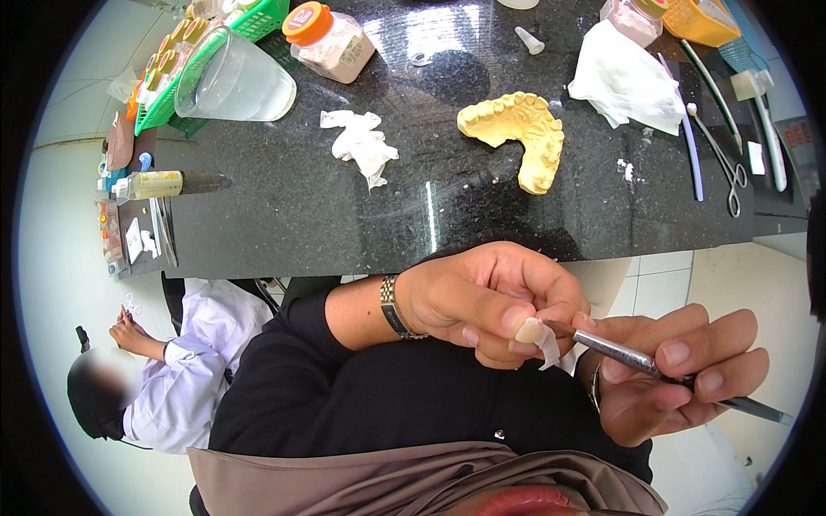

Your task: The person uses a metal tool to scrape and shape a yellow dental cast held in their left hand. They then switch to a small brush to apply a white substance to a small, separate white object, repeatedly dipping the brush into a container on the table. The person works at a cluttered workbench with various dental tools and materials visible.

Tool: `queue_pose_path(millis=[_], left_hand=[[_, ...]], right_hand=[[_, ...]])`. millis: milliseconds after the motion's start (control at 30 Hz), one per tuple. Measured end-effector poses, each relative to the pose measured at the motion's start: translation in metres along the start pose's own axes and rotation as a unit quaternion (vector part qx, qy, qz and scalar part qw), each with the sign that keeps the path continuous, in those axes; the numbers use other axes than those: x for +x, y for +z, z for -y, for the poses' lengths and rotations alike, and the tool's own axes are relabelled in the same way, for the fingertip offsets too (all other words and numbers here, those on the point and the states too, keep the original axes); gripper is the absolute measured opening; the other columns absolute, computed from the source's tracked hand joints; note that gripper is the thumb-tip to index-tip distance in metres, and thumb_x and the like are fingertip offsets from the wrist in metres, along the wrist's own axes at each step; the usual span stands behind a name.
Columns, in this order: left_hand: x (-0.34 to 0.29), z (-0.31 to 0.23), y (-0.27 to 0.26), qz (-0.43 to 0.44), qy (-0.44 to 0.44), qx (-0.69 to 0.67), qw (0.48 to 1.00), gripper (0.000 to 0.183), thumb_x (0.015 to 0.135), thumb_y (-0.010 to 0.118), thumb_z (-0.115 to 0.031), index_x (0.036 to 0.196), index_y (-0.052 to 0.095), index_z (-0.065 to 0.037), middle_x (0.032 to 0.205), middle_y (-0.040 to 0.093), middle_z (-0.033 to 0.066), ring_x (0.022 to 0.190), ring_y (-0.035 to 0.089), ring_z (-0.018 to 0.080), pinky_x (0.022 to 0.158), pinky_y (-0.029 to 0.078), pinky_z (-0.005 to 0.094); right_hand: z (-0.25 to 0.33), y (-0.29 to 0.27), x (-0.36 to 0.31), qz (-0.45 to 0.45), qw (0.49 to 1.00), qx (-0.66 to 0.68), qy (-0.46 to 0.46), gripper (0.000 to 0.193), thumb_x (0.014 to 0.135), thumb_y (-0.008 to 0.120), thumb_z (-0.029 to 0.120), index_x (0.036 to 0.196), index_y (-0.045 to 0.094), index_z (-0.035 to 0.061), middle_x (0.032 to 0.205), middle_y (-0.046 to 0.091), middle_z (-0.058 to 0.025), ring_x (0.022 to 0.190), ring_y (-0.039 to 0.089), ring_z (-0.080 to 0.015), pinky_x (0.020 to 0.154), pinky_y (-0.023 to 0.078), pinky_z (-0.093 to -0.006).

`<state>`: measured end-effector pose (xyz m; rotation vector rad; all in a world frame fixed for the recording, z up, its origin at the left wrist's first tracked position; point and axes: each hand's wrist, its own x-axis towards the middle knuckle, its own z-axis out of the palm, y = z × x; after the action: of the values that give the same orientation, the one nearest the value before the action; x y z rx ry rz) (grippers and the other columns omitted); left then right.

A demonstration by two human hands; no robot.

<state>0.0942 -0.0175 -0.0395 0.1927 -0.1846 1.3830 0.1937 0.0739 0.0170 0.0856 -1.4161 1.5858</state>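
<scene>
In front of my chest, my left hand [503, 297] is closed, pinching a small ivory tooth-shaped piece [528, 331]. A thin white strip [548, 349] hangs from beside that piece. My right hand [680, 370] grips a slim metal dental carver [618, 351] with a dark grip section. The carver's narrow tip reaches the left fingertips, close to the piece; whether it touches cannot be made out. Its flat other end sticks out past my right fingers. Beyond my hands, a yellow plaster dental cast [520, 133] in an arch shape lies on the black countertop [284, 211].
Crumpled white tissue [360, 146] and a white cloth [624, 77] lie on the counter. A clear cup [237, 82], an orange-lidded jar [331, 43] and a green basket [159, 112] stand at far left. Scissor-handled forceps [723, 155] lie right. A seated person [189, 370] is at left.
</scene>
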Motion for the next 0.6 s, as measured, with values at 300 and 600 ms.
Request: queue_pose_path(millis=[300,600], left_hand=[[0.0005,0.0015,-0.0011,0.0,0.005,0.0,1.0,0.017,0.083,0.053,-0.014,0.083,0.046,0.002,0.077,0.05,0.0087,0.038,0.029,-0.0002,0.034,0.02,0.0154],[0.0003,0.0009,-0.0006,0.003,0.004,-0.002,1.0,0.016,0.083,0.052,-0.013,0.085,0.045,0.002,0.072,0.049,0.0062,0.037,0.028,-0.0007,0.034,0.02,0.0155]], right_hand=[[-0.0003,-0.0015,0.0,0.004,1.0,0.006,0.001,0.022,0.083,0.047,0.006,0.086,0.026,0.0015,0.084,0.036,-0.0121,0.054,0.046,-0.0134,0.052,0.057,-0.0312],[0.0018,-0.0046,0.0011,0.021,1.0,0.009,0.011,0.023,0.083,0.048,0.006,0.087,0.026,0.0011,0.085,0.036,-0.0128,0.054,0.047,-0.0136,0.052,0.057,-0.032]])
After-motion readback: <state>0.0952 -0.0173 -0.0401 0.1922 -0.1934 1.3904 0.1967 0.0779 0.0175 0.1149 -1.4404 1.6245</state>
